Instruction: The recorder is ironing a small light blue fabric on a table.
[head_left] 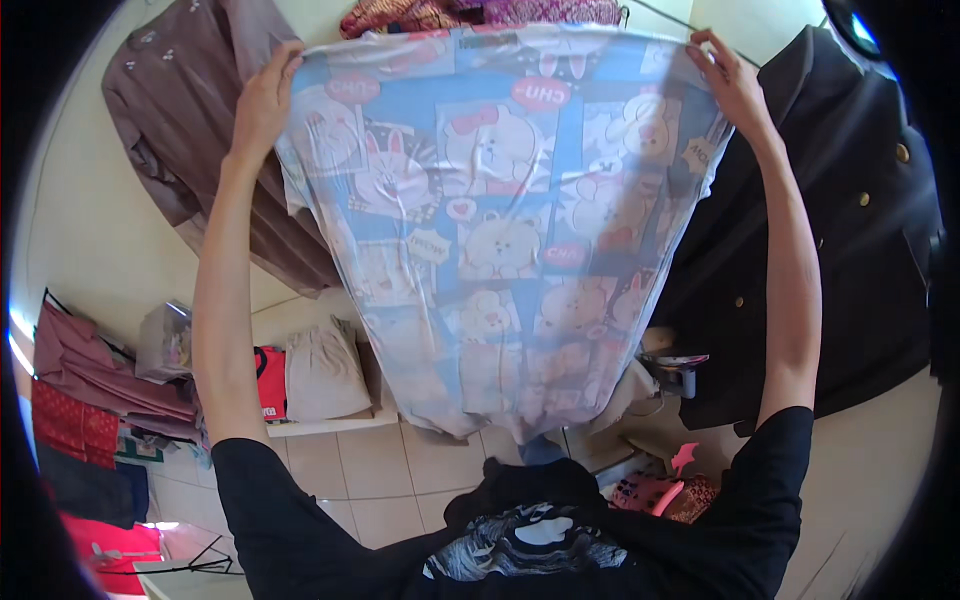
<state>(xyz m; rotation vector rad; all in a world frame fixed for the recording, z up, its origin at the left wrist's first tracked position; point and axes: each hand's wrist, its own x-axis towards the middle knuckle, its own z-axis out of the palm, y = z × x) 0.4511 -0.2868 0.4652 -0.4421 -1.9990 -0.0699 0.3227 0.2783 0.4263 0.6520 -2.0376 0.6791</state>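
A thin, light blue cloth (500,215) with bears, rabbits and speech bubbles printed on it is stretched out in front of me, hanging down toward the floor. Its lettering looks reversed. My left hand (266,105) pinches the upper left corner, fingers closed on the edge. At the opposite corner my right hand (735,90) grips the top edge between thumb and fingers. The cloth is taut along the top and wrinkled in long folds lower down, its lower end bunched and uneven. Both arms are raised and spread wide.
A brown long-sleeved garment (190,110) hangs at the left, a black garment with gold buttons (830,210) at the right. Folded beige cloth (322,372) and a red item (270,382) sit on a low shelf. Clothes (75,425) hang at far left. Tiled floor (375,460) lies below.
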